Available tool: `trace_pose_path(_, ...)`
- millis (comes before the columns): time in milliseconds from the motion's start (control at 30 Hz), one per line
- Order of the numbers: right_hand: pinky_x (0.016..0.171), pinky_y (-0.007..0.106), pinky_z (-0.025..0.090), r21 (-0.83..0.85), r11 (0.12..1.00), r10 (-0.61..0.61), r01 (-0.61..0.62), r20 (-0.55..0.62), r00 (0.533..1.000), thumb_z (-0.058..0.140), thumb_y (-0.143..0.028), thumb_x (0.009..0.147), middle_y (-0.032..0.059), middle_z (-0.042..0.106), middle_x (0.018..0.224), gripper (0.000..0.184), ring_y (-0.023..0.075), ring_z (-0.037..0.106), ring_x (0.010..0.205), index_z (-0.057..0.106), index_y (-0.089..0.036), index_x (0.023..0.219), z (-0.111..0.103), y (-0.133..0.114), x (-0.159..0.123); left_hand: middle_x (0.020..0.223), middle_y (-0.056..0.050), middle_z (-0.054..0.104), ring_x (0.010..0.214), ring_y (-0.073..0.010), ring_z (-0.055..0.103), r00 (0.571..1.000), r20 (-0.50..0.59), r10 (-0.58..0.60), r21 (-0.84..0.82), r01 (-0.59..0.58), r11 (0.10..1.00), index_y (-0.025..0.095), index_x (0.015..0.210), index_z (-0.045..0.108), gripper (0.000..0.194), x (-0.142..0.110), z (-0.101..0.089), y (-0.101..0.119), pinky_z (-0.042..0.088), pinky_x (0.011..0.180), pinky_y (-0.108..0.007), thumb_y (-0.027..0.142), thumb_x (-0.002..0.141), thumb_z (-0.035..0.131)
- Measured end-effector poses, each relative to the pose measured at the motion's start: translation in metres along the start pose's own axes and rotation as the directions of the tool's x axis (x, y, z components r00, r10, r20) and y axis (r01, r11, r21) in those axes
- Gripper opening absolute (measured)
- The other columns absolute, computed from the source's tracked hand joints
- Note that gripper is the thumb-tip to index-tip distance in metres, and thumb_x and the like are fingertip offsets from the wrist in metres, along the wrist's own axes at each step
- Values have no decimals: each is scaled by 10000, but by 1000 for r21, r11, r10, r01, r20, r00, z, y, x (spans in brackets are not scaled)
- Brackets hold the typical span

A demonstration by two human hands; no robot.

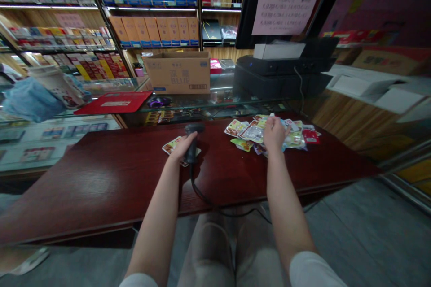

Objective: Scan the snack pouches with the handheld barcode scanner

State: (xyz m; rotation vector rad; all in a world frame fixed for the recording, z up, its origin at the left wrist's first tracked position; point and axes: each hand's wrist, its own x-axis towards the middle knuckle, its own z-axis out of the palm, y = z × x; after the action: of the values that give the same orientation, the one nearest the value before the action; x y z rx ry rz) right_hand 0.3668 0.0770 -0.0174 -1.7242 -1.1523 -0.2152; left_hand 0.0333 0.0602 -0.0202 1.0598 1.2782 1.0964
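My left hand (182, 145) is wrapped round the handle of a black barcode scanner (192, 141), whose head points away from me and whose cable runs down off the table's front edge. Under the scanner lie one or two small snack packets (171, 145). My right hand (274, 134) rests closed on a pile of several colourful snack packets (256, 132) on the dark red table (117, 170), gripping a pale one at its fingertips.
Behind the table runs a glass counter (134, 98) with a red mat (114, 101), a computer mouse (159, 101), a cardboard box (180, 71) and a black register with a screen and pink notice (286, 2). Shelves of boxed goods fill the back wall.
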Motion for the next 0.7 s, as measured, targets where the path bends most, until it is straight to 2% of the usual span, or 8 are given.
trace_pose_path(100,1120,577,246,28,998,-52,54,-74,996,337,-359,963,102,716,1048,324,251,624,1028,615,-204,1028,1,0,0,647,-45,674,523,-132,561,991,130,-18,-135,36,990,145,823,735,406,-7,12,3,402,478,-232,542,740,724)
trace_pose_path(200,1107,553,281,80,984,-145,158,-142,979,381,-341,939,99,702,1029,275,254,612,1029,604,-201,1018,-1,-4,-2,590,-31,647,453,-103,508,965,256,-62,-180,111,977,119,906,760,484,-12,21,5,378,430,-219,576,760,699)
trace_pose_path(300,1019,483,388,181,946,-238,267,-166,957,405,-333,923,102,682,981,241,258,597,995,596,-201,988,-1,-12,-8,774,-90,735,601,-144,643,957,288,-22,-287,108,952,121,890,746,451,-17,24,10,499,557,-239,556,793,673)
trace_pose_path(400,911,413,450,272,905,-318,328,-80,945,377,-313,933,99,662,948,247,246,589,940,592,-203,983,2,-25,-19,980,-142,753,915,-232,718,972,214,96,-440,8,898,137,847,703,431,-23,17,22,560,823,-327,557,834,611)
trace_pose_path(500,921,392,433,214,900,-408,380,102,907,369,-280,937,99,663,970,258,243,584,963,614,-206,973,2,-39,-30,987,-126,744,1017,-252,704,981,68,181,-502,-123,856,162,867,665,472,-28,1,34,548,907,-386,615,861,529)
trace_pose_path(600,983,423,373,72,911,-412,406,198,890,415,-252,923,102,671,1009,243,263,573,1014,649,-204,972,-5,-50,-36,876,-84,723,846,-194,713,983,-66,172,-518,-181,836,171,882,634,463,-28,-19,41,574,796,-339,622,860,531)
trace_pose_path(700,1008,443,348,59,909,-416,413,201,887,420,-237,932,105,666,1018,253,274,571,1040,662,-206,1000,-9,-61,-46,752,-23,671,544,-83,585,989,-99,113,-559,-150,816,166,845,602,398,-24,-31,41,511,550,-218,562,858,581)
